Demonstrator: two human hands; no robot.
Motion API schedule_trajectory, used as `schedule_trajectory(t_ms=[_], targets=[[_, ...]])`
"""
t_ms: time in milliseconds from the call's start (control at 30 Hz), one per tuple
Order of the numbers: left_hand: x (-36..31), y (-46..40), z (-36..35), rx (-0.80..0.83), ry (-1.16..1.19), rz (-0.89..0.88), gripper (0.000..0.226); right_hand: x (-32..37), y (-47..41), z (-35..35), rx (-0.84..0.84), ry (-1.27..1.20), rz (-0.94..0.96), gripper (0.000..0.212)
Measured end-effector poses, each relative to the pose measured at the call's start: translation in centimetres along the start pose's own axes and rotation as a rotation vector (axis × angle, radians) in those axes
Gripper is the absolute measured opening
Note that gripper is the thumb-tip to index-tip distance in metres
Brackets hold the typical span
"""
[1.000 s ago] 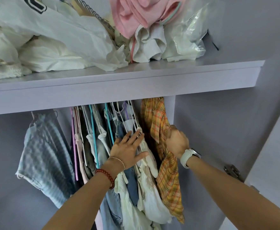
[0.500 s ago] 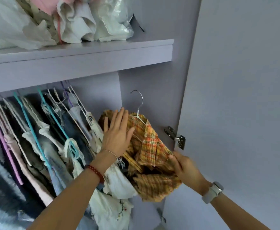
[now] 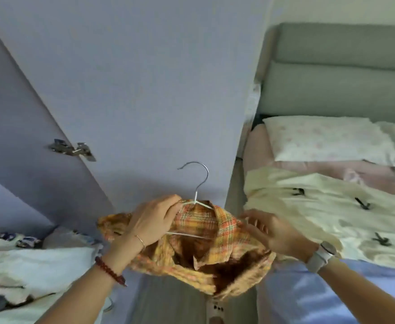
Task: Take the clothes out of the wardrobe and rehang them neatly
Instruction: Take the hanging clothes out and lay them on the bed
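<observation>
An orange-yellow plaid shirt point(image 3: 205, 232) on a white wire hanger point(image 3: 195, 183) hangs bunched in the air in front of the open wardrobe door point(image 3: 131, 85). My left hand point(image 3: 152, 220) grips the hanger's left shoulder and the shirt collar. My right hand point(image 3: 271, 232) holds the shirt's right side, fingers curled into the fabric. The hanger's metal hook points up, free of any rail.
A bed point(image 3: 332, 202) with a floral pillow point(image 3: 327, 139), cream cover with black bows and a blue sheet lies at the right. White folded clothes point(image 3: 28, 265) sit at lower left. A metal hinge point(image 3: 72, 149) is on the wardrobe side panel.
The plaid shirt came off the wardrobe rail and out into the room. My view swung right from the hanging clothes toward the bed. My left hand left the hanging clothes and took the hanger.
</observation>
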State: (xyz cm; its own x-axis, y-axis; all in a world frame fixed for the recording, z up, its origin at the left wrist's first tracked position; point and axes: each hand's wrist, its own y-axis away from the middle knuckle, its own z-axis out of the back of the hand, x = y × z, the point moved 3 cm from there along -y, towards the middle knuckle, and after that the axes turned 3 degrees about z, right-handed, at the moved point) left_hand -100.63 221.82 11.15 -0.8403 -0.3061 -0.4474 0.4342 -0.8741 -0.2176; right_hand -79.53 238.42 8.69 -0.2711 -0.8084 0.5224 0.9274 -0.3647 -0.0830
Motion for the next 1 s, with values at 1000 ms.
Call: schedule_trajectory(t_ms=[1000], targets=[[-60.3,-4.3,-36.4,0.641,0.049,-0.845,0.035,-22.7,50.2,12.9,-0.932,-0.428,-1.233,0.018]])
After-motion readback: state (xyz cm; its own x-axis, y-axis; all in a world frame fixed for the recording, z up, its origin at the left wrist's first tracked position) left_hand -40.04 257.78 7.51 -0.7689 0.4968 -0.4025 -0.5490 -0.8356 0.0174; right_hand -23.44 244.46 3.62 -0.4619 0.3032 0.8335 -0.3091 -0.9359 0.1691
